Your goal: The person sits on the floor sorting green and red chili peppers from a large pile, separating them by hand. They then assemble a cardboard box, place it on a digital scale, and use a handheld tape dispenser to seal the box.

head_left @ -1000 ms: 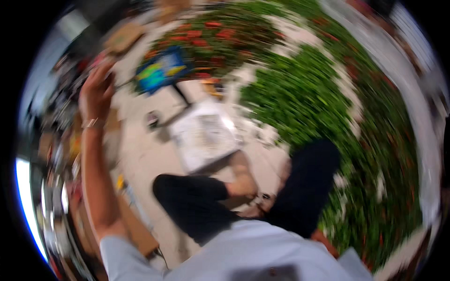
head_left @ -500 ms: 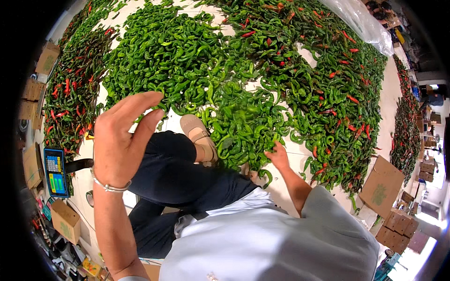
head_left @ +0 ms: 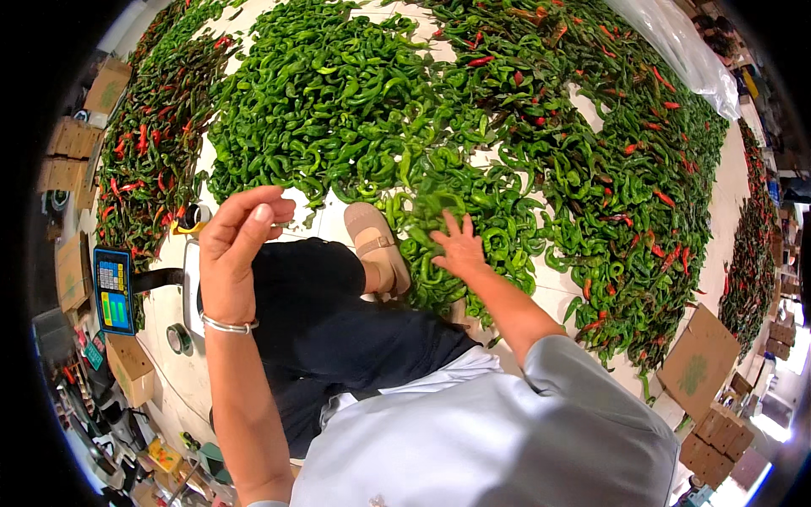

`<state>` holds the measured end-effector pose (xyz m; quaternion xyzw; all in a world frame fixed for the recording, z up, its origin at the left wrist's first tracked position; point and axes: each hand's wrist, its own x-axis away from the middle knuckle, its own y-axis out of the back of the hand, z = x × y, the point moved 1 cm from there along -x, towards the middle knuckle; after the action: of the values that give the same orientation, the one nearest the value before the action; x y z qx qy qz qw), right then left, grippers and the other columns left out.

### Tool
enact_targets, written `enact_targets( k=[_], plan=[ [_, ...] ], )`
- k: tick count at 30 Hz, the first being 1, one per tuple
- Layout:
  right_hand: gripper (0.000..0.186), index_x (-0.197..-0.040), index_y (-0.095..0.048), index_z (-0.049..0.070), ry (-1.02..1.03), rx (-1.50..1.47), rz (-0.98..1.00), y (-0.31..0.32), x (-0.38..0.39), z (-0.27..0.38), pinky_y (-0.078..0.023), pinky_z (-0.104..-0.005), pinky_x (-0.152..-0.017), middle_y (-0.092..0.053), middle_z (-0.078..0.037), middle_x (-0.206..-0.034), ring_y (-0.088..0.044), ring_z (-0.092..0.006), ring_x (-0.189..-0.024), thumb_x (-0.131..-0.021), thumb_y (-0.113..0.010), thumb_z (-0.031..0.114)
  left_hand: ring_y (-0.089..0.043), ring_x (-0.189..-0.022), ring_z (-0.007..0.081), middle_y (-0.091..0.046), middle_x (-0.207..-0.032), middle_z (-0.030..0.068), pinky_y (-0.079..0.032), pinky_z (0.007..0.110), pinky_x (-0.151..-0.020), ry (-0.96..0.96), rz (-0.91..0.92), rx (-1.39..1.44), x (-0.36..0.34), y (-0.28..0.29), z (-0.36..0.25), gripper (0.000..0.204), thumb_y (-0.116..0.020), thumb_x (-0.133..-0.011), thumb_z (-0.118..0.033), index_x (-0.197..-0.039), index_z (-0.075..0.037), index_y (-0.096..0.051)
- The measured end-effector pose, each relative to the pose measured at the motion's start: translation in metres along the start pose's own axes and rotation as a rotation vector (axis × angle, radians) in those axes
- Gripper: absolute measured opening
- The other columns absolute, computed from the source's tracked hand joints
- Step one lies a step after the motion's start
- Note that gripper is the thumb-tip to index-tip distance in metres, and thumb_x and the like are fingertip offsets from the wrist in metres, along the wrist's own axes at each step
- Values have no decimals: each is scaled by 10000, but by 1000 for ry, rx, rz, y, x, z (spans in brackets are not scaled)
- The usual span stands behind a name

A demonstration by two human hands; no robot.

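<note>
My right hand (head_left: 460,251) is spread over a small heap of green peppers (head_left: 503,221) beside my foot, its fingertips just at the peppers. No pepper shows in its grip. To the left, my left hand (head_left: 239,253) is raised above my knee, a bracelet at its wrist. Its fingers curl inward with the thumb against them; whatever lies inside is hidden. Beyond my foot spreads a larger pile of green peppers (head_left: 321,101). Some peppers close to the right hand are blurred.
My shoe (head_left: 372,241) stands against the heap. A scale display (head_left: 114,291) and a tape roll (head_left: 178,339) are at the left. Mixed red and dark green peppers (head_left: 625,211) cover the right side, near a cardboard box (head_left: 697,359). Plastic sheeting (head_left: 676,46) lies far right.
My right hand has moved left and farther over the heap, its fingers now spread. My left hand's thumb and fingers have drawn together. The whole view has shifted slightly.
</note>
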<state>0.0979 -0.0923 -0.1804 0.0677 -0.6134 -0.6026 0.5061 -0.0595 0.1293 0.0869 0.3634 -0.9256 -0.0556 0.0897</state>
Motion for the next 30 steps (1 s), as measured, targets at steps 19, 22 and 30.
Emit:
enact_targets(
  k=[19, 22, 30],
  plan=[
    [373, -1026, -621, 116, -15, -535, 128, 66, -28, -65, -450, -347, -821, -591, -132, -1053, -566, -285, -911, -745, -669, 358, -601, -855, 141, -647, -920, 100, -455, 256, -771, 0, -30, 274, -17, 9, 13, 267, -508, -895, -153, -1085, 23, -571],
    [235, -949, -660, 156, 68, -441, -140, 56, -31, -81, -419, -369, -893, -561, -116, -1150, -511, -318, -1060, -769, -644, 306, -601, -856, 142, -646, -924, 97, -454, 260, -776, -1, -38, 280, -16, 13, 15, 269, -502, -898, -156, -1089, 22, -570],
    [177, -851, -667, 132, 248, -539, -305, 58, -9, -67, -467, -374, -807, -614, -110, -1001, -571, -294, -946, -676, -666, 103, -605, -882, 154, -646, -942, 102, -454, 263, -783, 5, -46, 262, -15, 22, 23, 278, -505, -902, -166, -1104, 17, -563]
  ],
)
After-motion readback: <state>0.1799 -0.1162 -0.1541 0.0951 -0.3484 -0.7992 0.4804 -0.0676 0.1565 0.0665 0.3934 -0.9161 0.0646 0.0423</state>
